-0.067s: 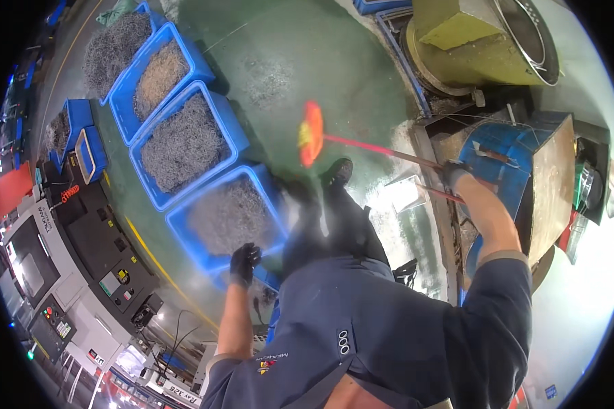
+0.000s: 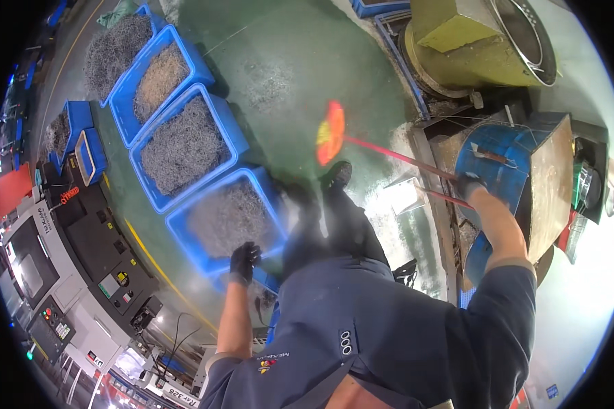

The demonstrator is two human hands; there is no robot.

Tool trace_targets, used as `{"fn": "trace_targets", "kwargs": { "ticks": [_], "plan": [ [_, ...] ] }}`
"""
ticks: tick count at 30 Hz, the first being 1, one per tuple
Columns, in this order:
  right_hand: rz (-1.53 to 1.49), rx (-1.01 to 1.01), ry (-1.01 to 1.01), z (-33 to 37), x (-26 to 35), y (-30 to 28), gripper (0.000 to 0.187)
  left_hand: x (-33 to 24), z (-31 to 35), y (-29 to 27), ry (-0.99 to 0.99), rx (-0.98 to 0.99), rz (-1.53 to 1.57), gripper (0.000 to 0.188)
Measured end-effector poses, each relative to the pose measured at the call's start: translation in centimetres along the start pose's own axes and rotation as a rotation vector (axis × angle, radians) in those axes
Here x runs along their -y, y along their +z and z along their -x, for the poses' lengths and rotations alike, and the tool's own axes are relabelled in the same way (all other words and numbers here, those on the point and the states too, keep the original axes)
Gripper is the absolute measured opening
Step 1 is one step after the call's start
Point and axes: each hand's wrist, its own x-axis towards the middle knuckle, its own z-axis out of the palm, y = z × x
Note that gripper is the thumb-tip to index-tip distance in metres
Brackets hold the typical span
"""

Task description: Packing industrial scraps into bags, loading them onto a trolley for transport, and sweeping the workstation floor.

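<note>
My right hand (image 2: 470,185), in a dark glove, is closed round the red handle of a broom (image 2: 402,158). The broom's orange and yellow head (image 2: 331,134) is out over the floor beyond my feet, slightly blurred. Just below runs a second red stick, the handle of a dustpan (image 2: 404,195); whether my hand touches it I cannot tell. My left hand (image 2: 246,261), also gloved, hangs at the near edge of a blue bin (image 2: 178,232) of grey metal shavings. Its fingers are loosely bent and apart, with nothing seen in them.
More blue bins (image 2: 238,140) of shavings stand in a row to the left. Past the yellow floor line (image 2: 158,262) is a machine (image 2: 92,238) with a control panel. On the right are a blue drum-like container (image 2: 487,167) and a large yellowish machine (image 2: 450,58).
The broom has shifted to the right, its head swinging away from the bins as my right hand draws back slightly. My left hand stays nearly still.
</note>
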Motion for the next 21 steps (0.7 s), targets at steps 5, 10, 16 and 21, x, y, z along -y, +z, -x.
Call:
{"fn": "trace_targets", "kwargs": {
  "ticks": [5, 10, 16, 21],
  "plan": [
    [-0.064, 0.103, 0.121, 5.2, -10.0, 6.5, 0.047, -1.4, -1.1, 2.7, 0.051, 0.047, 0.019, 0.026],
    [0.022, -0.094, 0.192, 11.3, -13.0, 3.8, 0.044, -2.7, -1.3, 4.9, -0.002, 0.066, -0.037, 0.021],
    [-0.040, -0.173, 0.222, 14.8, -13.5, 3.0, 0.041, -5.4, -1.2, 9.3, -0.018, 0.095, -0.079, 0.018],
    [-0.045, -0.281, 0.161, 8.5, -13.4, 6.8, 0.027, -8.2, -2.6, 11.8, -0.011, 0.141, -0.158, 0.018]
  ]
}}
